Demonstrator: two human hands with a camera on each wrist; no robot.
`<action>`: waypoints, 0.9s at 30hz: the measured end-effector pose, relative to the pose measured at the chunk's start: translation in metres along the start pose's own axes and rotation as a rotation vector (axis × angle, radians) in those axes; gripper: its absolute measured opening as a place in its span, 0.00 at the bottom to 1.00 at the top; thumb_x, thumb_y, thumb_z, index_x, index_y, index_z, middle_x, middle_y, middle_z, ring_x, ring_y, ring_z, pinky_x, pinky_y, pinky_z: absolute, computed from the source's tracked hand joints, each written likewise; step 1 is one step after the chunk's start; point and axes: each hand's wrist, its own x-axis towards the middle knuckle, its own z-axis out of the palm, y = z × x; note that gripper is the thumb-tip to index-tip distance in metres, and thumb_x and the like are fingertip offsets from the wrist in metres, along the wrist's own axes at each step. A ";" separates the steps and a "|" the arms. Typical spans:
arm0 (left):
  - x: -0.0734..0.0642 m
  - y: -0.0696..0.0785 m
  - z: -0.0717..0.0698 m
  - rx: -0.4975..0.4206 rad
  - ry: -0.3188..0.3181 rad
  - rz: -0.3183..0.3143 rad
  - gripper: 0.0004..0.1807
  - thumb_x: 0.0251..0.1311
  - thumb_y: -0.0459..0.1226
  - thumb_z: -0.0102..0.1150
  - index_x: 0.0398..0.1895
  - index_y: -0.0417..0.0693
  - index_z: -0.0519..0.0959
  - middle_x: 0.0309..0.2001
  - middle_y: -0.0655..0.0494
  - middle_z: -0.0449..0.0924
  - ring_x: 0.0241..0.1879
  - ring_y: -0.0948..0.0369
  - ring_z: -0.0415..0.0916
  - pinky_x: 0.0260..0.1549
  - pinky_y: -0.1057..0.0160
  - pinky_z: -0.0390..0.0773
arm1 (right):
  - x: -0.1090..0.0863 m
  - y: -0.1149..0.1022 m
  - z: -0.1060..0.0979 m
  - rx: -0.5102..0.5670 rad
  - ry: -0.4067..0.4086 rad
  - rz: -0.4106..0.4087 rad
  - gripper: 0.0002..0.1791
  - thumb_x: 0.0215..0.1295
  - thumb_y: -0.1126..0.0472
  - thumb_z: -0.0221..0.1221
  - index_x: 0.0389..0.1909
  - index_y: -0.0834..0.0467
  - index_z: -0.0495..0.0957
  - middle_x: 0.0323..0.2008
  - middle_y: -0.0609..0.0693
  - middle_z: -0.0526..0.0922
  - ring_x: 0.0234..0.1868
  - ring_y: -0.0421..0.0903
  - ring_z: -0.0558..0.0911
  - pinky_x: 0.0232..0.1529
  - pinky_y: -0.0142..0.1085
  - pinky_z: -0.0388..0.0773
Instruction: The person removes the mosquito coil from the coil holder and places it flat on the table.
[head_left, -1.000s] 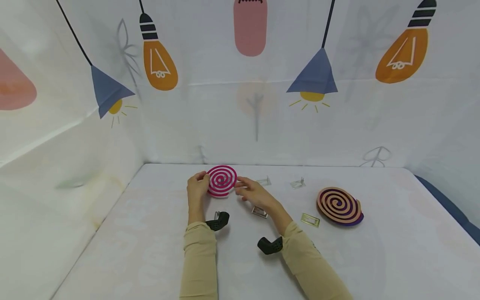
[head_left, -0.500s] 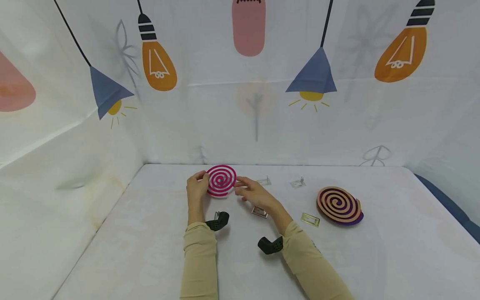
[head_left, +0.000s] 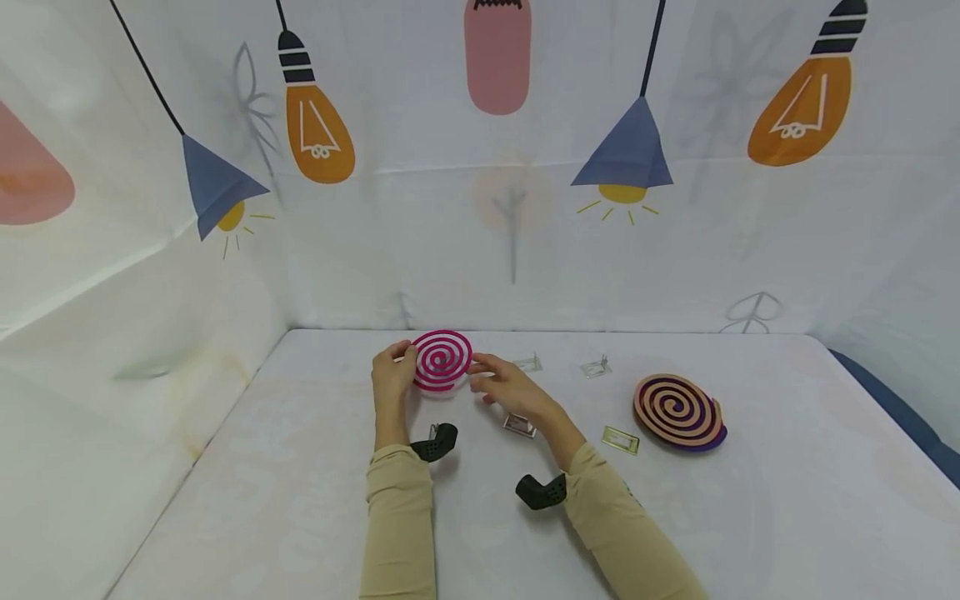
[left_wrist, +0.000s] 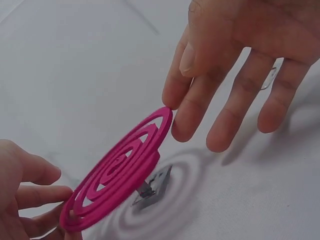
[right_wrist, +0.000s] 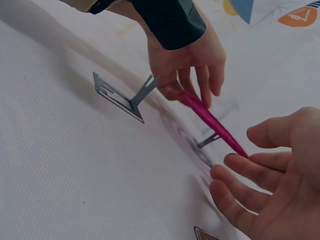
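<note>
A pink mosquito coil (head_left: 442,360) sits above the table on the upright prong of a small metal stand (left_wrist: 154,186). At the coil's left edge is my left hand (head_left: 393,377); its fingers (left_wrist: 47,196) touch the rim from the side and below, the thumb off it. My right hand (head_left: 517,390) reaches the opposite edge, fingers (right_wrist: 257,172) spread and loosely bent. Its foremost fingertips touch the rim or lie very close to it, and its thumb stands apart.
Right of the hands lies a stack of tan and purple coils (head_left: 678,412). Flat metal stands lie about: a gold one (head_left: 621,440), a bronze one (head_left: 519,424), a silver one (head_left: 596,367) with its prong raised. A printed cloth wall (head_left: 450,250) rises behind the white table (head_left: 300,500).
Both hands keep their places at the coil's edges. The coil has tilted or sunk very slightly at its near side; all else looks the same.
</note>
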 end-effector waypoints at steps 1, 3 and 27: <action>0.000 0.000 0.000 0.003 -0.001 -0.002 0.21 0.64 0.42 0.49 0.58 0.43 0.75 0.56 0.44 0.75 0.56 0.50 0.73 0.56 0.52 0.72 | 0.000 0.000 0.000 0.000 0.001 0.002 0.29 0.69 0.61 0.50 0.70 0.58 0.57 0.62 0.59 0.72 0.56 0.53 0.77 0.51 0.43 0.78; 0.000 0.000 0.000 0.008 -0.001 -0.003 0.21 0.65 0.42 0.49 0.57 0.43 0.75 0.56 0.44 0.75 0.57 0.50 0.72 0.57 0.52 0.71 | 0.000 0.000 0.000 0.000 0.003 0.012 0.29 0.68 0.61 0.51 0.70 0.58 0.58 0.62 0.58 0.72 0.56 0.52 0.77 0.51 0.43 0.78; 0.000 0.004 -0.003 -0.024 0.001 0.056 0.20 0.64 0.42 0.49 0.56 0.44 0.77 0.54 0.44 0.76 0.58 0.50 0.69 0.55 0.52 0.70 | 0.001 0.002 -0.005 0.045 0.026 -0.024 0.29 0.68 0.63 0.51 0.69 0.59 0.58 0.58 0.62 0.73 0.55 0.56 0.77 0.51 0.43 0.79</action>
